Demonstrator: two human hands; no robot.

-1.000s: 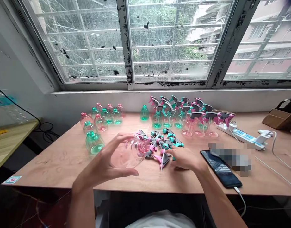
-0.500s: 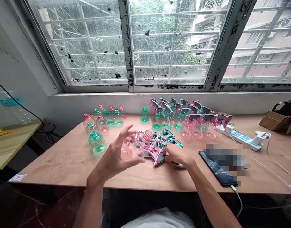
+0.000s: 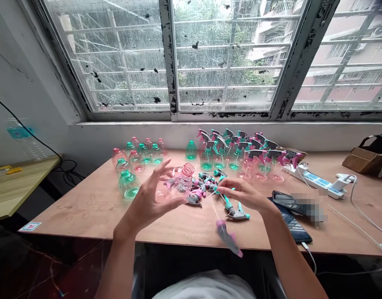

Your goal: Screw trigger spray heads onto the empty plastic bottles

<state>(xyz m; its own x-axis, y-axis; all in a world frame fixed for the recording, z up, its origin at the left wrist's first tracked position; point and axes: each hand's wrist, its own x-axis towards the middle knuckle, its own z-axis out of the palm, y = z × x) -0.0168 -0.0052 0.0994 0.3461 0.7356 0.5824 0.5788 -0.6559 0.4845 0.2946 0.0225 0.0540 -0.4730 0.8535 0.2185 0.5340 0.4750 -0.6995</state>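
A clear pink bottle (image 3: 184,179) without a sprayer is tilted in my left hand (image 3: 150,199), the neck pointing up and right. The fingers and thumb curve around its body. My right hand (image 3: 241,193) is pinched just above a loose pile of pink, teal and grey spray heads (image 3: 206,185). Below it, a pink-and-grey spray head (image 3: 228,238) hangs near the table's front edge, slightly blurred. Its thin tube runs up to my right fingertips, which appear to grip it. A teal-and-grey spray head (image 3: 238,212) lies below my right hand.
Green and pink open bottles (image 3: 128,185) stand at the left. Several bottles with spray heads fitted (image 3: 220,155) crowd the back, with a lone green bottle (image 3: 191,150) beside them. Phones (image 3: 292,224), a power strip (image 3: 315,180), white cables and a brown box (image 3: 365,160) occupy the right.
My right hand has risen and moved right from the pile, and the pink-and-grey spray head now hangs nearer the front edge. The left hand keeps the bottle, turned slightly.
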